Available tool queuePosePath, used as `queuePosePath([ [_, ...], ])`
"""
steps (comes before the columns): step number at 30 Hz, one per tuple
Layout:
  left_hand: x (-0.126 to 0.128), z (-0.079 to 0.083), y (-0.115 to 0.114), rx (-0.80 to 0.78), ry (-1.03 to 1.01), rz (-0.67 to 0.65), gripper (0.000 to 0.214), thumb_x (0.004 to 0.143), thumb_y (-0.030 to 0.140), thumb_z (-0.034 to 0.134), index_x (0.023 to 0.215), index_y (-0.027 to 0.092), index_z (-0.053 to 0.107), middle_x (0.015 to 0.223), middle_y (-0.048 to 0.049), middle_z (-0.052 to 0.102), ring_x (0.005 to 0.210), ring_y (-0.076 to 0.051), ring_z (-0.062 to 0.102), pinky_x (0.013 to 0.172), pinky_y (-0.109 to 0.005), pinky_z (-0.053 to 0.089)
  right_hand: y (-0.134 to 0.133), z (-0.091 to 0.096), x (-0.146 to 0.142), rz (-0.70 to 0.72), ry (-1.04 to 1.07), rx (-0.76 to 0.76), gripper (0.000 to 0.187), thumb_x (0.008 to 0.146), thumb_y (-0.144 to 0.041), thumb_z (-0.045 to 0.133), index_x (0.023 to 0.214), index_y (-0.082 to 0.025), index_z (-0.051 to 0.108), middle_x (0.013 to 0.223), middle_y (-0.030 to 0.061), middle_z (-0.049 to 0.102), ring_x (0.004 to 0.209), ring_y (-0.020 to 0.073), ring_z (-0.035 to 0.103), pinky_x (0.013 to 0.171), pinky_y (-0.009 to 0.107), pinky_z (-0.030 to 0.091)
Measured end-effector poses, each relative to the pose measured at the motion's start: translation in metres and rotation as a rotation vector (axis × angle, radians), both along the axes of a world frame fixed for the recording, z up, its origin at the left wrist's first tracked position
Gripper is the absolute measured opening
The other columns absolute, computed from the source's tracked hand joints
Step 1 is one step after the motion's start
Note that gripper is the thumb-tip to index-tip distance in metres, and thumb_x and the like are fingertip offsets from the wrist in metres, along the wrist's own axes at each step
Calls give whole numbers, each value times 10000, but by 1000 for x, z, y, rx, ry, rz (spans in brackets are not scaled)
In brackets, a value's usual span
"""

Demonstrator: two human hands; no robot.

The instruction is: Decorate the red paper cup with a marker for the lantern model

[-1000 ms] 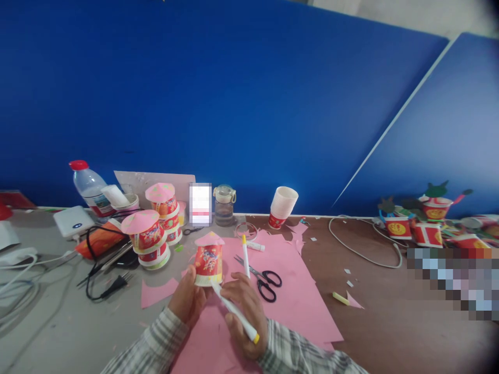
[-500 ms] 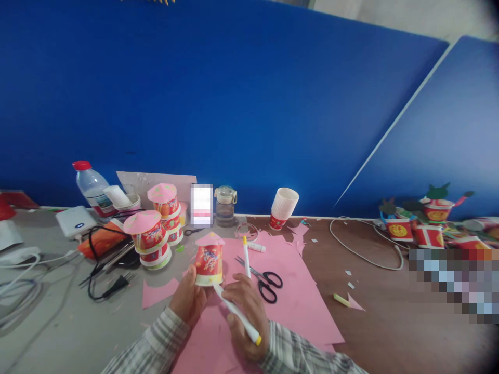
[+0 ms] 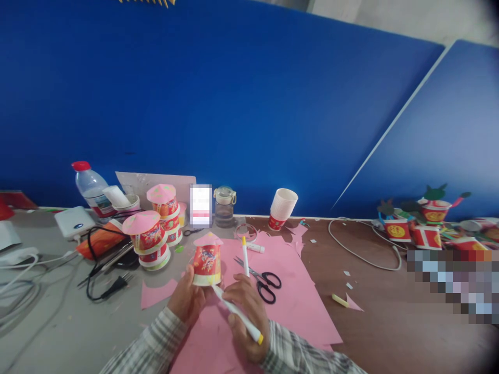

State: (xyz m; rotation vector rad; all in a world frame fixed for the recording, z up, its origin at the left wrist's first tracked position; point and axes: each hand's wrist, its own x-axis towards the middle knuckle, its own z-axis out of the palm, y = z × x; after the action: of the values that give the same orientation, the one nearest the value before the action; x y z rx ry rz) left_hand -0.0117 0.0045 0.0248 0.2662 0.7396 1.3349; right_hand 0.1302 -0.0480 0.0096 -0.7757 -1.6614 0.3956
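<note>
My left hand (image 3: 187,296) grips a red patterned paper cup (image 3: 207,262), held upside down with its pale rim at the bottom. A pink paper cone (image 3: 208,239) tops the cup. In my right hand (image 3: 249,314) is a white marker (image 3: 242,317) with a yellow end; its tip meets the cup's rim, which shows yellow patches. A second white-and-yellow piece, probably the marker's cap (image 3: 245,255), points up from behind my right fingers. Just right of that hand, black-handled scissors (image 3: 266,283) lie on pink paper (image 3: 300,306).
Decorated cup stacks with pink cone tops (image 3: 142,223) stand at left, beside cables and a plug (image 3: 115,286). Behind are a glass water bottle (image 3: 224,206), a phone (image 3: 200,206) and stacked paper cups (image 3: 283,208). Cup crafts (image 3: 397,228) sit far right.
The view has shifted very slightly. Both hands keep their hold on the cup and marker, with the marker tip still at the cup's rim.
</note>
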Motion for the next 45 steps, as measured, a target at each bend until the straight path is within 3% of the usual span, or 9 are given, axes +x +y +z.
queuePosePath([
  [8, -2, -4, 2, -18, -3, -23, 520, 556, 520, 513, 870, 114, 598, 732, -178, 688, 679, -342, 605, 616, -493, 476, -2, 6, 6, -75, 24, -54, 221, 803, -267, 482, 980, -226, 608, 851, 41, 684, 890, 272, 641, 950, 490, 441],
  [14, -2, -5, 2, -15, 2, -34, 501, 551, 520, 518, 856, 132, 603, 745, -161, 693, 638, -326, 610, 623, -491, 474, -1, 4, 4, -28, 9, -6, 217, 804, -271, 489, 983, -225, 603, 835, 27, 688, 779, 244, 661, 941, 489, 451],
  [25, -2, -6, 3, 3, 2, -42, 528, 528, 530, 534, 826, 100, 611, 706, -176, 678, 597, -328, 606, 584, -487, 480, -1, 4, 4, -16, 3, -15, 214, 794, -235, 486, 966, -217, 612, 828, 26, 695, 774, 239, 661, 964, 474, 431],
  [35, -2, -5, 2, 26, -58, -51, 518, 534, 484, 569, 890, 109, 597, 798, -190, 693, 823, -370, 571, 659, -484, 487, -1, 4, 3, -34, 24, -13, 206, 790, -234, 495, 960, -221, 612, 818, 27, 698, 759, 242, 666, 944, 473, 451],
  [45, -3, -7, 2, 47, -25, -39, 537, 492, 469, 611, 909, 132, 594, 795, -183, 696, 810, -380, 573, 652, -516, 471, 2, 13, 2, -79, 35, 42, 227, 815, -248, 488, 1014, -215, 593, 844, 51, 687, 813, 251, 657, 900, 464, 479],
])
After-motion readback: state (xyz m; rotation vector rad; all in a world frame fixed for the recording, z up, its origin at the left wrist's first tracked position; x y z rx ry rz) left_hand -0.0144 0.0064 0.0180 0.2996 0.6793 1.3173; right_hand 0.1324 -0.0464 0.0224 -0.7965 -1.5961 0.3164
